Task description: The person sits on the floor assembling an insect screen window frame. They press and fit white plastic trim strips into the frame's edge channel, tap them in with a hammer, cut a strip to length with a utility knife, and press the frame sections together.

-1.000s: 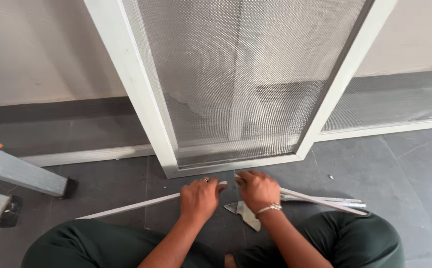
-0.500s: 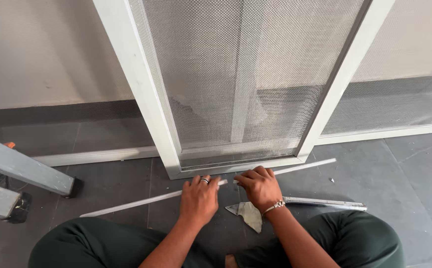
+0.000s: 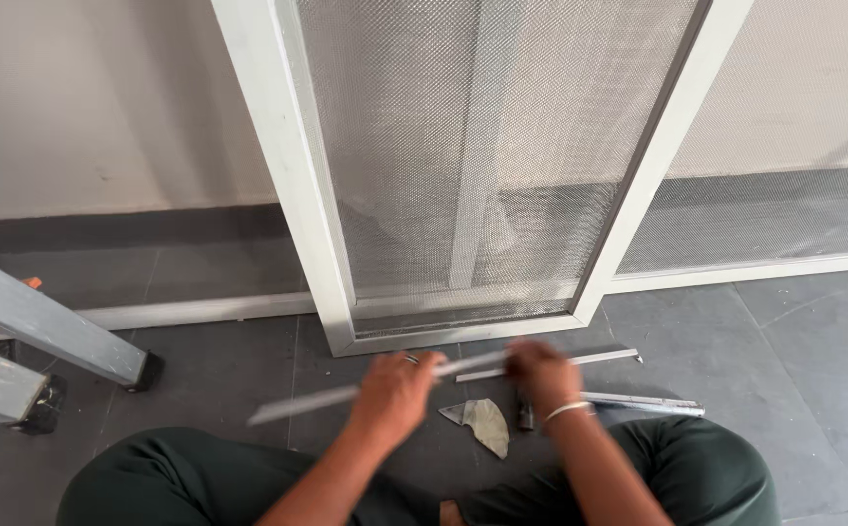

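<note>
Floor (image 3: pixel 784 331) — dark grey tiles | wall (image 3: pixel 103 107) — pale | 2 hands — left hand (image 3: pixel 395 390), right hand (image 3: pixel 543 375) — clamped on white strip (image 3: pixel 346 396)

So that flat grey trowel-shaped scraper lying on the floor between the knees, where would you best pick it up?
Probably by its dark handle, coming down from above on the right-hand side. The grey scraper blade lies flat on the dark floor tiles, leaving little edge to pinch, while the handle looks thicker and lies closest to the right hand.

mesh screen frame (image 3: pixel 482 175) leans against the wall, ladder feet (image 3: pixel 44 360) to its left, trowel (image 3: pixel 482 421) before it.
</note>
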Tool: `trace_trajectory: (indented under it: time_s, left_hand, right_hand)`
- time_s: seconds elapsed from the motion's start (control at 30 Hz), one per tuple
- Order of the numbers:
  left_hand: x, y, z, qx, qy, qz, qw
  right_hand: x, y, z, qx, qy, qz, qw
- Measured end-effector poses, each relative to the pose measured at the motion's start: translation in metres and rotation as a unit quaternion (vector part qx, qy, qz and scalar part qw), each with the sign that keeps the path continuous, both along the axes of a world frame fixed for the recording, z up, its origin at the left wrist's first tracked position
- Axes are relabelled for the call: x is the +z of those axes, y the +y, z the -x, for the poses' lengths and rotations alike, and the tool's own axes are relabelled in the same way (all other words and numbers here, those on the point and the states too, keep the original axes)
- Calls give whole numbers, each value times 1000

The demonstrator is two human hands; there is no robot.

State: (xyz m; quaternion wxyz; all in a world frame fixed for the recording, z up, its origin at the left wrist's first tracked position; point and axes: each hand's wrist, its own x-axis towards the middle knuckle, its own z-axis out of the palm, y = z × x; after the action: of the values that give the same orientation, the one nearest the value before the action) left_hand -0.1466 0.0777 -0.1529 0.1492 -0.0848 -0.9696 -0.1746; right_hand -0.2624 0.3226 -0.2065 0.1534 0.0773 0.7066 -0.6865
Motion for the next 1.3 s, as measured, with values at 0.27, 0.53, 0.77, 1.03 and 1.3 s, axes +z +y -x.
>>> trace_trajectory:
  time_s: [0.27,0.53,0.77,1.03,1.3]
  left_hand:
    - [24,-46,-3,59,48,-40,996]
    - [-7,-101,7,329,-198,-168,908]
    - [-33,-101,23,463,-169,-296,818]
    - [-64,-92,53,420,-138,-351,826]
    - [-95,-91,76,430,-119,-356,821]
  right_hand:
    - [15,39,42,-160,-59,250,953]
    - [8,35,53,-209,8,197,958]
    - [-1,14,65,-236,-9,170,957]
    - [-23,17,81,-248,-61,203,945]
    - [-45,4,106,-251,-134,224,932]
